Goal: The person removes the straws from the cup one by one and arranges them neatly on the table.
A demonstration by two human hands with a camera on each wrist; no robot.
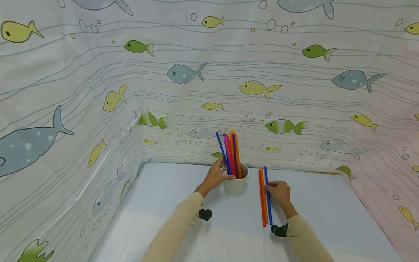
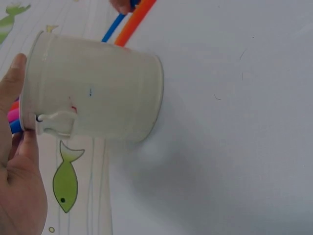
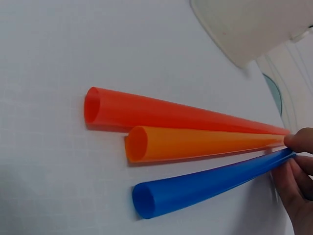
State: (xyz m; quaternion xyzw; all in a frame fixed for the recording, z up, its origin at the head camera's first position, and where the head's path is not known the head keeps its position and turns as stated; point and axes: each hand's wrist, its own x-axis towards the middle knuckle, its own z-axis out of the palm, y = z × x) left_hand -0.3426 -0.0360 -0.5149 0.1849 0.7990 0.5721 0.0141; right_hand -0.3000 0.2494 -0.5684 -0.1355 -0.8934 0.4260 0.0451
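A white cup (image 1: 235,187) stands upright near the back of the table, holding several coloured straws (image 1: 231,154) that lean out of its top. My left hand (image 1: 216,175) grips the cup at its rim, thumb in front and fingers partly hidden behind the straws. To the right of the cup, a red straw (image 3: 161,110), an orange straw (image 3: 195,142) and a blue straw (image 3: 210,188) lie side by side. With thumb and fingers, my right hand (image 1: 279,191) pinches the blue straw near its far end. The left wrist view shows a small handle (image 2: 58,123) on the cup.
Behind the white table (image 1: 314,203) hangs a fish-patterned sheet (image 1: 183,109) that also runs along the left and right sides. Dark wrist-worn devices show under both sleeves, the left one (image 1: 205,214) and the right one (image 1: 279,230).
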